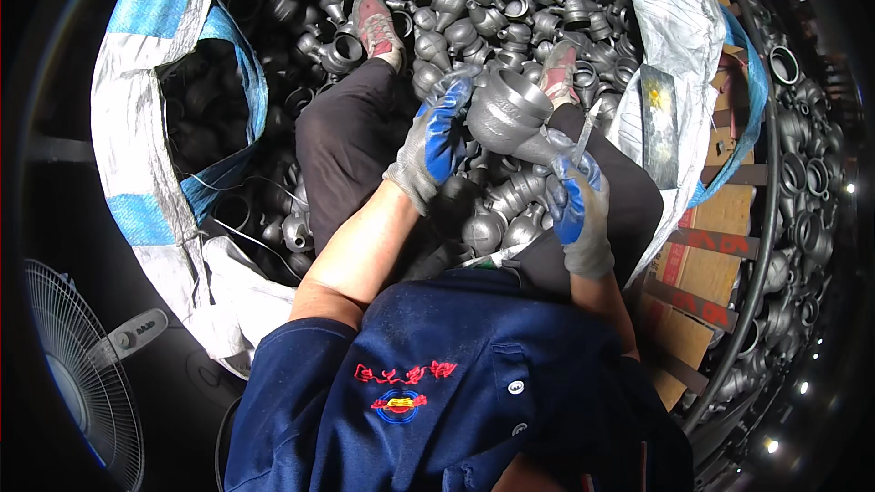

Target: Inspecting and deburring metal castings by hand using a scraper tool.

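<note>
A grey metal casting [510, 112], round-bodied with a wide open mouth and a narrower neck, is held up between my hands above my lap. My left hand [434, 137], in a grey glove with blue coating, has its fingers curled against the casting's left side; some fingertips are hidden behind it. At the neck end, my gloved right hand [580, 210] is closed round a thin, pale, blade-like tool [587, 133] that points up past the casting. Its exact kind cannot be made out. The right fingers are close to the neck, partly hiding it.
Similar castings [483, 14] fill a big white woven sack [137, 64] with blue straps, round my legs and shoes. A fan [87, 383] stands at lower left. To the right are a wooden crate wall [697, 264] and another heap of castings [802, 210] behind a dark rail.
</note>
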{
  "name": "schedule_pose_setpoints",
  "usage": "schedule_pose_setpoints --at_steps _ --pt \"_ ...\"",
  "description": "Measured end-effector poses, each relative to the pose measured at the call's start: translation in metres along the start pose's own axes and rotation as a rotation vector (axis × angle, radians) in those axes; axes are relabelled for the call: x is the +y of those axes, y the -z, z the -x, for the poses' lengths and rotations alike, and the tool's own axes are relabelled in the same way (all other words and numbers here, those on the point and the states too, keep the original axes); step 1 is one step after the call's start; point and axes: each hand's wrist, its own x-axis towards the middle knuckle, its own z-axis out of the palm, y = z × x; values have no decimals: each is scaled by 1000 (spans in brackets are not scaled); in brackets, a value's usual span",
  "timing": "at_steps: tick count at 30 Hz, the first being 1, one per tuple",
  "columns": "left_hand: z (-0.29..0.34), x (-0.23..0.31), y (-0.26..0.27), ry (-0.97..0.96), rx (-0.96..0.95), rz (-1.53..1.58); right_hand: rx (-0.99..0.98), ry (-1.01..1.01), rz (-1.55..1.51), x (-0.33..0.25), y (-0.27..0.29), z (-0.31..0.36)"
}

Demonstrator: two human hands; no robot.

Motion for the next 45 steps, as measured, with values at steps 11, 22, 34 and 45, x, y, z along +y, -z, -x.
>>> schedule_pose_setpoints --at_steps 11,22,34,45 --pt "1 2 -4 47 -28 -71 -12 -113 -294 22 27 -12" --pt "1 1 -5 -50 -151 -269 -69 -240 -241 43 50 -22" --pt "5 4 -9 25 -62 -277 144 -279 -139 22 22 -14" --pt "-1 -2 9 10 56 -302 70 -36 26 -12 4 -1"
